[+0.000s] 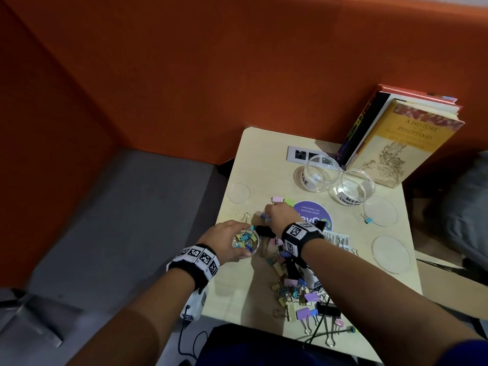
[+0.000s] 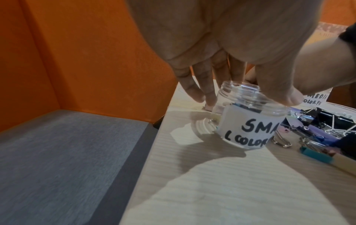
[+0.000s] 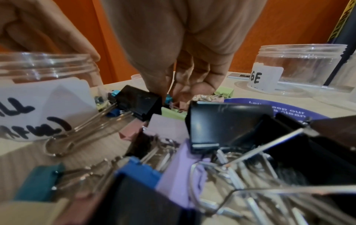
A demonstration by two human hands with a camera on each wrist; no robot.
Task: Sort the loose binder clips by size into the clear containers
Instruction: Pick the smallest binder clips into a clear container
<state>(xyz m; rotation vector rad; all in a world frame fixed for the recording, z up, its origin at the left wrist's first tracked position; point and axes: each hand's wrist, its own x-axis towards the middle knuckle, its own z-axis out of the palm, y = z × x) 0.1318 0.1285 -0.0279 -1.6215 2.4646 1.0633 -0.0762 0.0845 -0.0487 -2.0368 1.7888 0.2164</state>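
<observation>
Both hands work: left hand (image 1: 226, 233) grasps clear round jar (image 1: 246, 243), right hand (image 1: 280, 215) pinches small clip (image 3: 169, 97).

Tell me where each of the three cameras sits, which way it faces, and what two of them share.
Head: above, looking down at the table; both forearms, left hand, right hand.
Left wrist: under the left hand, facing along its fingers to the small-clips jar it grips.
Right wrist: low among the clip pile, facing the right hand reaching into clips.
Shared: the small-clips jar shows in all views; the large jar in head and right wrist.
</observation>
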